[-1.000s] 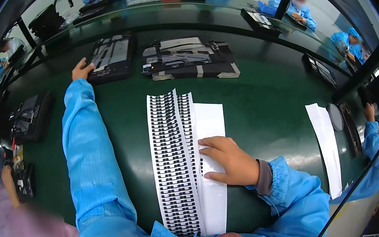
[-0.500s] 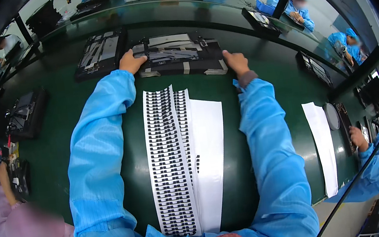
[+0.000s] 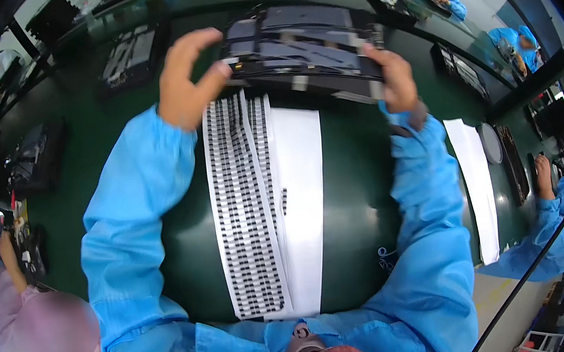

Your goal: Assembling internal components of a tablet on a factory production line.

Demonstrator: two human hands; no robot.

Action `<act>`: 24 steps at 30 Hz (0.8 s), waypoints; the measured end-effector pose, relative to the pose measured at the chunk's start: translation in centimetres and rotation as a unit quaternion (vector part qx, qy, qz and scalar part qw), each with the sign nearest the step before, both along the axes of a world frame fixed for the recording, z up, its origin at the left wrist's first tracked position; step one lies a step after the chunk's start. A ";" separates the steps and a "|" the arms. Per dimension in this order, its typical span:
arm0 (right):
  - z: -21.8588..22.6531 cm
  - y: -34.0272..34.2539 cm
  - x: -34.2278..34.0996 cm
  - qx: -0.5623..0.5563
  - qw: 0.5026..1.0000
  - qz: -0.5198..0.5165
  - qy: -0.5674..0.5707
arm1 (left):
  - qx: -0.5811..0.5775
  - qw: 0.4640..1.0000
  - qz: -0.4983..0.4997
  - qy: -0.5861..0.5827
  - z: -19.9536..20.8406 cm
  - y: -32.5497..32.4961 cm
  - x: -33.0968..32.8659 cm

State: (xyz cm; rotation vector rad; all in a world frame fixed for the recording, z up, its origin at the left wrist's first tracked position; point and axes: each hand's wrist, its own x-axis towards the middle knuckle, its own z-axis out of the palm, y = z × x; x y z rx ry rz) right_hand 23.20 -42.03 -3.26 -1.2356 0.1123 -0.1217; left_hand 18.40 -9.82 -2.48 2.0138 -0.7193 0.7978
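In front of me is a black tray (image 3: 305, 50) with flat grey plates and crossing strips on it. It overlaps the far end of the papers below. My right hand (image 3: 397, 77) grips its right end, thumb on top. At the left end is my left hand (image 3: 187, 78), its thumb against the edge and its index finger stretched toward the far corner; its other fingers are hidden or blurred. Between my forearms lie long white sheets with rows of small black pieces (image 3: 245, 216), partly over a plain white sheet (image 3: 306, 208).
A similar black tray (image 3: 130, 57) lies at the far left, with another dark one (image 3: 37, 157) nearer the left side. To the right are a white paper strip (image 3: 473, 187) and a round grey dish (image 3: 491, 143). Co-workers sit at both sides and beyond the green table.
Both hands have brought the black tray closer and to the right, so it now overlaps the papers' far end. My left fingers have spread. The view has shifted slightly.
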 end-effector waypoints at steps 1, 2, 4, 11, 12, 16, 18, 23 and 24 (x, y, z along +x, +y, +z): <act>0.8 -1.6 -2.3 0.040 0.998 0.049 -0.005 | 0.022 0.995 -0.097 0.015 0.0 -0.7 -3.0; 1.2 -3.1 -4.6 0.051 0.997 0.060 0.012 | 0.125 0.978 -0.167 0.017 -0.2 -1.3 -5.8; -0.6 -8.8 -8.1 0.056 0.997 0.020 0.049 | 0.214 0.947 -0.240 0.024 -1.3 -2.2 -9.1; -2.3 -12.9 -21.2 -0.049 0.994 0.010 0.093 | 0.283 0.913 -0.282 0.086 -4.2 -1.7 -12.1; -3.0 -12.7 -21.7 -0.093 0.989 -0.021 0.116 | 0.290 0.910 -0.283 0.088 -4.3 -1.8 -12.1; -1.6 -12.1 -22.9 -0.563 0.818 -0.114 0.038 | 0.301 0.905 -0.285 0.095 -4.8 -2.2 -12.0; 0.1 -8.3 -24.1 -0.728 0.650 -0.157 -0.148 | 0.307 0.908 -0.267 0.097 -4.8 -2.4 -12.2; -2.1 7.7 -29.0 -0.558 0.716 0.318 -0.272 | 0.291 0.909 -0.289 0.073 -4.4 -2.5 -11.7; -2.3 8.0 -29.1 -0.583 0.697 0.303 -0.288 | 0.290 0.909 -0.289 0.073 -4.2 -1.9 -11.6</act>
